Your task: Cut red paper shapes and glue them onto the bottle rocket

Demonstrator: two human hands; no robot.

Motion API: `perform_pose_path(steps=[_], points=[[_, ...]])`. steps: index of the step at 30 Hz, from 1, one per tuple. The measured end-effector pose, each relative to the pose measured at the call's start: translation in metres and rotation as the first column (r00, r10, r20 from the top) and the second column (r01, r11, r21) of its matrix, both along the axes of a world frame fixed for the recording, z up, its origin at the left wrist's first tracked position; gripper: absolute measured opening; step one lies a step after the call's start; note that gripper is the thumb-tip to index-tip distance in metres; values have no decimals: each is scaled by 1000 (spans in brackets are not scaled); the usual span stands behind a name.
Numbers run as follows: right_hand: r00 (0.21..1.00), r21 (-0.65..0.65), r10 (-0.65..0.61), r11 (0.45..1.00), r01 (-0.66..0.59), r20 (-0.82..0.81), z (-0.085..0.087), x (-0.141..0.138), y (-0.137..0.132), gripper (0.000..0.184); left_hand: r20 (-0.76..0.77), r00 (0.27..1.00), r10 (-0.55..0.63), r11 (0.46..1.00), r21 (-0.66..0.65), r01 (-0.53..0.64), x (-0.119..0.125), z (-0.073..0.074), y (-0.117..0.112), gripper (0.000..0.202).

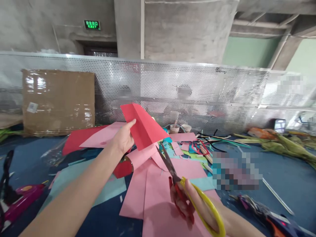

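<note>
My left hand (123, 140) pinches a folded red sheet of paper (143, 126) and holds it up above the table. My right hand (197, 205) grips a pair of scissors (172, 171) with one yellow and one red handle. The blades point up and left, slightly parted, their tips just under the lower edge of the red paper. Beneath both hands lie large pink paper sheets (160, 194).
Paper scraps in several colours (190, 148) litter the blue table (283, 177). A pink glue gun (19, 197) lies at the left. Green leaves (283, 144) lie at the right. Two small cups (180, 128), a cardboard box (58, 102) and a perforated metal screen (197, 92) stand behind.
</note>
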State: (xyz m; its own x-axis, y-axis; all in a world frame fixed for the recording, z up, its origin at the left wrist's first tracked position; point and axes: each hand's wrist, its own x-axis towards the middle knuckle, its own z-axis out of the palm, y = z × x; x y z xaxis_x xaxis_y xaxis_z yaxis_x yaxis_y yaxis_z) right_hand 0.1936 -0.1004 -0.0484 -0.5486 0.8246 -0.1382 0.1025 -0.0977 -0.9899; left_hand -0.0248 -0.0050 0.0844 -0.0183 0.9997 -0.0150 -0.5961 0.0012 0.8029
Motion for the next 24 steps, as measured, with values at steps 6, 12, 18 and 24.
perform_pose_path(steps=[6,12,18,24], points=[[996,77,-70,995,65,60,-7,8,-2,65,3,999,-39,999,26,39,4,-6,2,36],[988,256,-134,960,110,77,-10,8,-2,62,-24,997,-68,998,-17,68,13,-10,-3,32],[986,269,-154,954,133,60,-14,5,0,61,-35,995,-91,995,-44,90,25,-6,-11,32],[987,267,-159,953,143,40,-18,6,2,66,-48,989,-141,990,-7,141,35,-8,-17,32]])
